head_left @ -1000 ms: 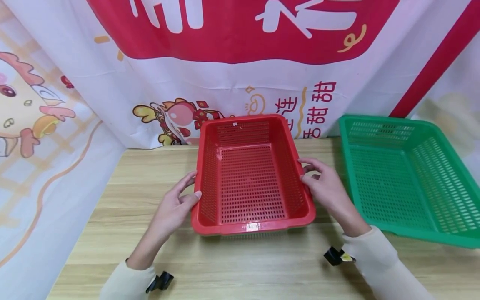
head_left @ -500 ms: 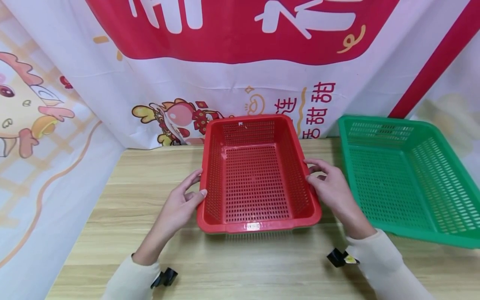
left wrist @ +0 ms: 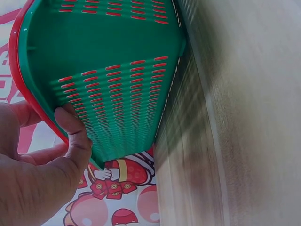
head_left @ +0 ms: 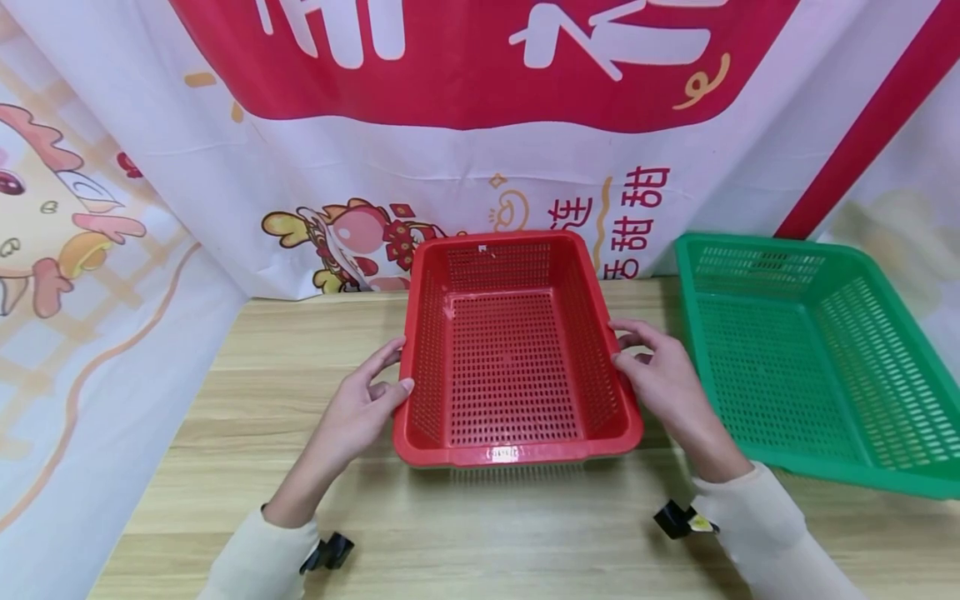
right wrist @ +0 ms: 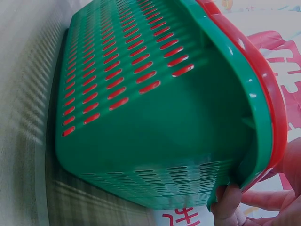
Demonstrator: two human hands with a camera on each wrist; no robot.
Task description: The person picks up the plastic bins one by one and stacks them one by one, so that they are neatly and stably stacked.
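Note:
In the head view a red basket [head_left: 510,367] stands on the wooden table, its long sides between the two hands. Both wrist views show it nested inside a green basket [left wrist: 113,99], [right wrist: 174,122], their rims close together. The left hand [head_left: 352,417], [left wrist: 42,179] grips the left side of the stacked rims, with a fingertip against the green outer wall. On the right side the right hand [head_left: 663,375], [right wrist: 277,205] pinches the rims. The red basket holds nothing visible; the inner green basket's interior is hidden by it.
Another green basket [head_left: 780,375] stands on the table at the right, near the right forearm. A printed cloth [head_left: 465,150] hangs along the table's back edge and left side. Each wrist carries a black device [head_left: 327,552], [head_left: 675,518].
Compared with one second ago, the stacked baskets have shifted slightly to the right, with both hands still gripping the rims. Over the last half second they have hardly moved.

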